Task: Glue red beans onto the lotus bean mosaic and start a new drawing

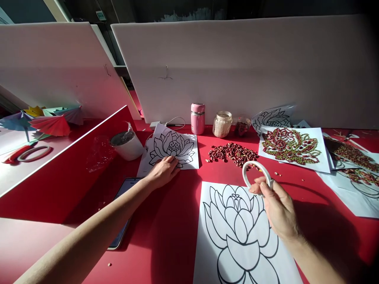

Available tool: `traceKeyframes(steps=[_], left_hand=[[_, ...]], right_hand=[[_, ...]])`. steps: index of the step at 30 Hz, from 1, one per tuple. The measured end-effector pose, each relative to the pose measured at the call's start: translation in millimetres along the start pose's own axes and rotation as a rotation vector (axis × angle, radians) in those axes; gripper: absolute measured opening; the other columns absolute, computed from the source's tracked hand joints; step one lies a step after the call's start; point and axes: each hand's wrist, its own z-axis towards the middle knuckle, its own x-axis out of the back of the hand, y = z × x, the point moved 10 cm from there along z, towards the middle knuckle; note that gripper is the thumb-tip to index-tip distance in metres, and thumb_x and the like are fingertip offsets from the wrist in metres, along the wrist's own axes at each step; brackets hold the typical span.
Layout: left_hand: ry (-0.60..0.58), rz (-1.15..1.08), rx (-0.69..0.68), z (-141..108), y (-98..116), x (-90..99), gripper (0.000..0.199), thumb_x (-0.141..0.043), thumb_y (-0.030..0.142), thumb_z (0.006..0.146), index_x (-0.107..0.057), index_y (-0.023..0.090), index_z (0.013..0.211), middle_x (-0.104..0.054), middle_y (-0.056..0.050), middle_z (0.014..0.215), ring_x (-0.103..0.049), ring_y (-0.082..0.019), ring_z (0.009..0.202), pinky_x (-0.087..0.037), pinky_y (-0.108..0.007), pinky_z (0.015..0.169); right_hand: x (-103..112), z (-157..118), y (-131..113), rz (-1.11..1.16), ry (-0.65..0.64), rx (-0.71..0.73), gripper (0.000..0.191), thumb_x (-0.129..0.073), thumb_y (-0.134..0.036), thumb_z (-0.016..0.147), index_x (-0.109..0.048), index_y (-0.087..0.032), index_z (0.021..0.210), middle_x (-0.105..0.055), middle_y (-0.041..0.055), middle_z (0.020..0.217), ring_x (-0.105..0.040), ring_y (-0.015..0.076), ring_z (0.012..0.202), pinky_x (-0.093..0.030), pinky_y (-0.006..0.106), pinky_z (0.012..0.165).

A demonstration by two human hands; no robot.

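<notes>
The right hand [278, 207] has its fingers [262, 188] pinched on a white tape ring [256, 172], held up above the big flower drawing [239, 232]. The ring looks light and stiff, easy to hold by its rim. The left hand [162, 171] lies flat, fingers together, on the small flower paper [174, 148].

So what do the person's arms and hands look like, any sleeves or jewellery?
Both forearms are bare, with no sleeves in view. The left hand and right hand wear no gloves, and no rings, watch or bracelets show. Strong sunlight falls across both arms.
</notes>
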Motion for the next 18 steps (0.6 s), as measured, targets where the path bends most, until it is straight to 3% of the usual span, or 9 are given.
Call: traceKeyframes(steps=[3, 6, 9, 11, 14, 18], left_hand=[[0.009, 0.007, 0.01, -0.6, 1.0, 0.6, 0.026, -0.042, 0.032, 0.087, -0.051, 0.015, 0.105, -0.052, -0.007, 0.103, -0.049, -0.019, 0.098, -0.045, -0.037, 0.078], [0.021, 0.0, 0.029, -0.7, 0.5, 2.0, 0.024, -0.044, 0.032, 0.086, -0.054, 0.015, 0.099, -0.052, -0.006, 0.096, -0.049, -0.019, 0.095, -0.045, -0.036, 0.075], [0.034, -0.023, 0.049, 0.1, -3.8, 3.8, 0.023, -0.049, 0.034, 0.084, -0.054, 0.015, 0.095, -0.053, -0.005, 0.095, -0.05, -0.018, 0.092, -0.045, -0.036, 0.075], [0.039, -0.051, 0.056, 0.0, -8.1, 5.0, 0.022, -0.051, 0.035, 0.082, -0.055, 0.015, 0.091, -0.054, -0.004, 0.094, -0.052, -0.016, 0.089, -0.045, -0.036, 0.076], [0.044, -0.109, 0.072, -1.7, -17.2, 8.4, 0.019, -0.051, 0.033, 0.083, -0.056, 0.015, 0.084, -0.056, -0.002, 0.089, -0.054, -0.013, 0.082, -0.046, -0.032, 0.073], [0.066, -0.167, 0.15, 1.6, -40.6, 21.8, 0.019, -0.05, 0.032, 0.084, -0.056, 0.015, 0.083, -0.058, 0.0, 0.082, -0.055, -0.009, 0.071, -0.048, -0.027, 0.065]], right_hand=[[-34.1, 12.1, -32.4, -0.124, -0.082, 0.124, 0.019, -0.044, -0.035, 0.088, -0.052, -0.019, 0.096, -0.052, -0.0023, 0.061, -0.053, 0.013, 0.062, -0.044, 0.027, 0.066], [-103.1, 26.3, -46.6, -0.341, -0.276, 0.227, 0.024, -0.032, -0.034, 0.093, -0.047, -0.018, 0.103, -0.06, 0.0024, 0.076, -0.055, 0.0126, 0.058, -0.044, 0.025, 0.058], [-181.2, 37.2, -31.3, -0.955, -0.469, 0.372, 0.027, -0.027, -0.028, 0.094, -0.049, -0.015, 0.104, -0.065, 0.0086, 0.084, -0.06, 0.018, 0.07, -0.041, 0.033, 0.074], [-217.5, 44.4, -17.7, -1.03, -0.546, 0.396, 0.025, -0.029, -0.02, 0.092, -0.05, -0.014, 0.104, -0.065, 0.0084, 0.078, -0.06, 0.0201, 0.068, -0.038, 0.037, 0.078], [-252.6, 46.7, -0.4, -1.071, -0.662, 0.424, 0.027, -0.03, -0.006, 0.087, -0.05, -0.013, 0.104, -0.066, 0.0075, 0.078, -0.061, 0.0191, 0.068, -0.037, 0.037, 0.078], [-268.5, 38.5, 10.8, -1.074, -0.762, 0.465, 0.032, -0.035, -0.005, 0.082, -0.05, -0.019, 0.107, -0.064, 0.004, 0.097, -0.06, 0.0168, 0.081, -0.037, 0.035, 0.082]])
